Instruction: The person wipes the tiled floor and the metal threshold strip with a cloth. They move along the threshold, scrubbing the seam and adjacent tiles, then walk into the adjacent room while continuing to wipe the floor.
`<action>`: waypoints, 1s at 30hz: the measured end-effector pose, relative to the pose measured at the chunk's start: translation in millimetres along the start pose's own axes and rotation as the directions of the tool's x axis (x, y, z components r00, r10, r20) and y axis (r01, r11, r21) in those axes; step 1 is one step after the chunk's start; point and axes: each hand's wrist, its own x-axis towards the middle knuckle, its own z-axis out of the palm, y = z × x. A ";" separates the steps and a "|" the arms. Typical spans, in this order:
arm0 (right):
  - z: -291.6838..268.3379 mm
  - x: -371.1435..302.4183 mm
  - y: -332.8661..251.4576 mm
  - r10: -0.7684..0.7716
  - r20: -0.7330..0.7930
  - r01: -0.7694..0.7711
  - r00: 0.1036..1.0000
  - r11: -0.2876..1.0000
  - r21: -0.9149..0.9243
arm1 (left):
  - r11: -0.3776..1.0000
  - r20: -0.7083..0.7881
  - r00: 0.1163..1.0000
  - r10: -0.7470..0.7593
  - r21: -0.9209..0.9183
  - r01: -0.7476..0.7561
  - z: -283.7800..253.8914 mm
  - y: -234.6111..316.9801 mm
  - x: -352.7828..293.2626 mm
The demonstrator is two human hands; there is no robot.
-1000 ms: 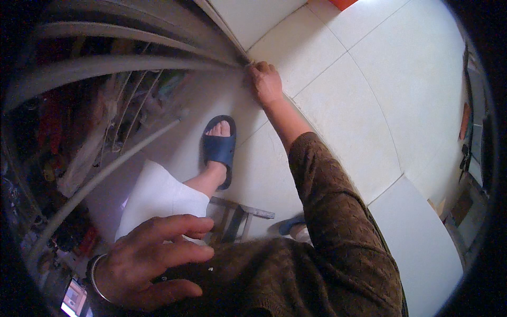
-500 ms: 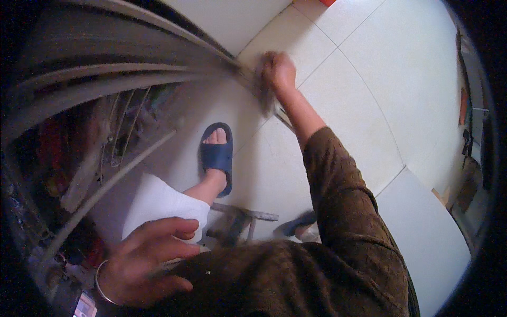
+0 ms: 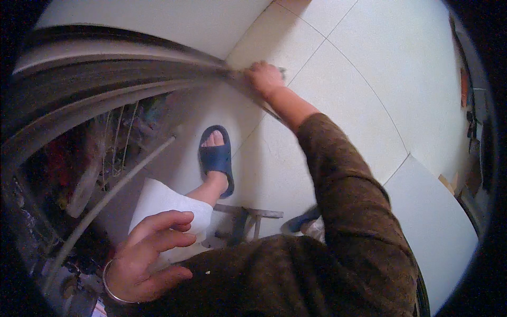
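Observation:
At the top centre, my right hand [image 3: 264, 80] is closed at the far end of a long grey-brown layered thing [image 3: 127, 68], which spreads in curved bands to the left. A small dark bit pokes out beside its fingers, blurred, and I cannot tell what is gripped. Under the wrist a thin strip [image 3: 272, 112] slants downward. My left hand [image 3: 150, 259], with a silver bangle [image 3: 112, 289] at the wrist, hovers near my lap beside the white cloth [image 3: 163, 203] on my leg. Its fingers are loosely bent and apart, with nothing in them.
A foot in a blue slipper [image 3: 216, 156] rests on the pale tiled floor [image 3: 359, 105]. Near it are a low metal-legged stand [image 3: 264, 214] and another slipper [image 3: 301, 221]. A rod [image 3: 116, 185] crosses dim clutter at the left. A pale panel [image 3: 433, 232] lies at the right.
My right hand has shifted a little left and downward. The layered thing's bands sit lower, and more of the pale surface above them shows. My left hand stays near my lap.

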 end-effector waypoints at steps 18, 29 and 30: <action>8.1 14.8 -2.6 -0.005 -0.424 0.056 0.906 0.993 0.108 | 0.992 0.061 0.996 0.070 -0.107 -0.063 9.6 -22.6 10.1; -35.6 -25.8 109.4 0.408 -0.351 -0.397 0.843 0.912 0.107 | 0.999 0.025 1.000 -0.008 -0.043 0.009 5.6 -20.6 11.1; -41.7 -8.0 121.1 0.502 -0.356 -0.465 0.788 0.865 0.190 | 0.998 0.033 0.999 -0.028 -0.055 0.029 4.8 -25.2 12.3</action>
